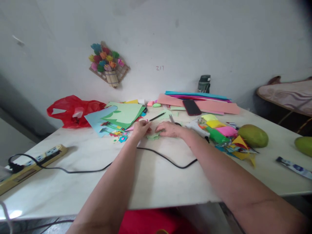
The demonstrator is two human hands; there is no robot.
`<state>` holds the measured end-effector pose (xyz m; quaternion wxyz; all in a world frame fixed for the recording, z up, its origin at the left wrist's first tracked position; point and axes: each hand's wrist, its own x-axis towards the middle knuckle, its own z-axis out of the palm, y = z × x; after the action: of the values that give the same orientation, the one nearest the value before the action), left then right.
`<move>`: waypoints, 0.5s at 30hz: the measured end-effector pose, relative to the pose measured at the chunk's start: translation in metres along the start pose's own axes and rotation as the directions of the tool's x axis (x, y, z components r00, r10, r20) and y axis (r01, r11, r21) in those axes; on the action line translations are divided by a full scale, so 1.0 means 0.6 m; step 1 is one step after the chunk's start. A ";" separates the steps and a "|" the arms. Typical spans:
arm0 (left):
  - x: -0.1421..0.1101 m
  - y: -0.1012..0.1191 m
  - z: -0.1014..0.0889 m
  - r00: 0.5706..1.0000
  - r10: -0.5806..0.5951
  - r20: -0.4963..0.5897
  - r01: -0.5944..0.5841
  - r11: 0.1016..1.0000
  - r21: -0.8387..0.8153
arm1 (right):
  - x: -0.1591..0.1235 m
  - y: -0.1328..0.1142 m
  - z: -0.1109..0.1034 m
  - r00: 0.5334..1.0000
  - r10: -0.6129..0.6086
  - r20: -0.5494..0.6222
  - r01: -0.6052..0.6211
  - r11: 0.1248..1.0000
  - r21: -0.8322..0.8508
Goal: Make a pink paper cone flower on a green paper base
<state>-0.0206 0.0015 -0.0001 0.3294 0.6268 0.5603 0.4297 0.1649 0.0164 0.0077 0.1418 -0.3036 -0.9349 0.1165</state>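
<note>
Currently, left hand [142, 129] holding fingers bent inward beside slim black pencil-like stick [157, 116], any grip impossible to tell; right hand [170, 129] holding curved fingers loosely apart; small pale-green paper scraps [153, 137] lying on whitish marbled surface [170, 188] near both hands; dark-handled metal scissors [172, 119] resting just beyond right hand

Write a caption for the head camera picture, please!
Left hand and right hand among paper scraps, scissors and a phone beyond.
</note>
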 end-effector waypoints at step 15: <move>-0.006 0.022 0.004 0.999 -0.033 0.013 0.035 0.857 -0.515 | 0.010 -0.003 0.000 0.759 0.411 -0.504 -0.290 0.908 0.302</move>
<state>-0.0129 -0.0042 0.0104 0.4934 0.5069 0.4354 0.5569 0.1591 0.0188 0.0095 0.4142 -0.4781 -0.7611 0.1435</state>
